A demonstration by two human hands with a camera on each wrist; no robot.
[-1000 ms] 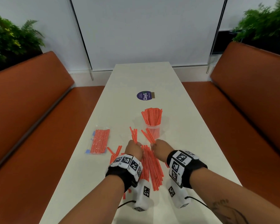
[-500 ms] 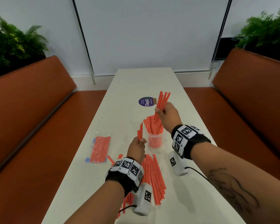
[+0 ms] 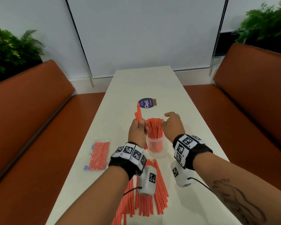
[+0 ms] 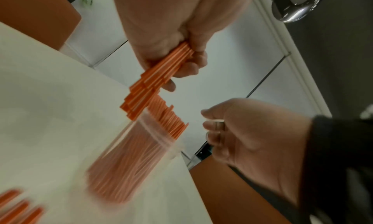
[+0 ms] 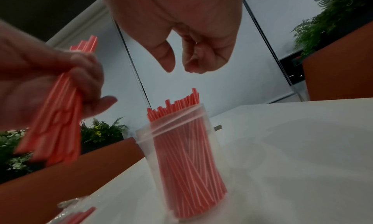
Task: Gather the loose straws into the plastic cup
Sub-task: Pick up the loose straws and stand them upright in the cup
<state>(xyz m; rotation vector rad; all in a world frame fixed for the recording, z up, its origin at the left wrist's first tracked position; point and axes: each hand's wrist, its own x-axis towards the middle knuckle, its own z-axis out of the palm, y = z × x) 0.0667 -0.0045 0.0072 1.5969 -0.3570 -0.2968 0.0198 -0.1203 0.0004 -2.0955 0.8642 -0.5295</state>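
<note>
Long white table (image 3: 193, 127) is running between two rust-orange benches (image 3: 28, 120). Loose red striped straws (image 3: 159, 189) are lying fanned at the near end. Clear bag of red straws (image 3: 99, 155) is lying off to the left. Clear plastic cup (image 3: 154, 144) is standing upright mid-table, packed with straws. Left hand (image 3: 137, 130) is gripping a small bundle of straws (image 3: 138, 113) just beside the cup's rim. Right hand (image 3: 173, 123) is hovering near the cup, fingers loosely curled, holding nothing. Round purple sticker (image 3: 145, 103) beyond the cup is reading "ClayG".
</note>
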